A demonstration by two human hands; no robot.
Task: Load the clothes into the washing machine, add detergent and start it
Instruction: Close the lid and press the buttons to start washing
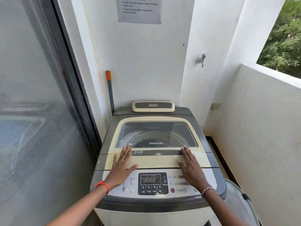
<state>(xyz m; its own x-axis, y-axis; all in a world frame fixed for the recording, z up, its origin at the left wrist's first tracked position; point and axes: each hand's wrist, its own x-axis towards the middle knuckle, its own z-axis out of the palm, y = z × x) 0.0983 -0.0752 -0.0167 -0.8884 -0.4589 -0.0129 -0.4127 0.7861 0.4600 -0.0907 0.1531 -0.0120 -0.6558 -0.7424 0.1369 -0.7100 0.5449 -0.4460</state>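
Both hands, left hand (pixel 121 163) and right hand (pixel 189 163), lie flat with straight fingers on the washing machine's (pixel 156 204) closed lid (pixel 156 160), near edge.

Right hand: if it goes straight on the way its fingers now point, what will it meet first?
The right hand lies flat on the closed lid. Straight on, its fingertips would first slide onto the lid's glass window, which begins just ahead of them. Nothing seems to stand in that line.

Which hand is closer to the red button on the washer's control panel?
Right. The right hand lies flat just above and right of the red button; the left hand rests on the lid, beyond the display.
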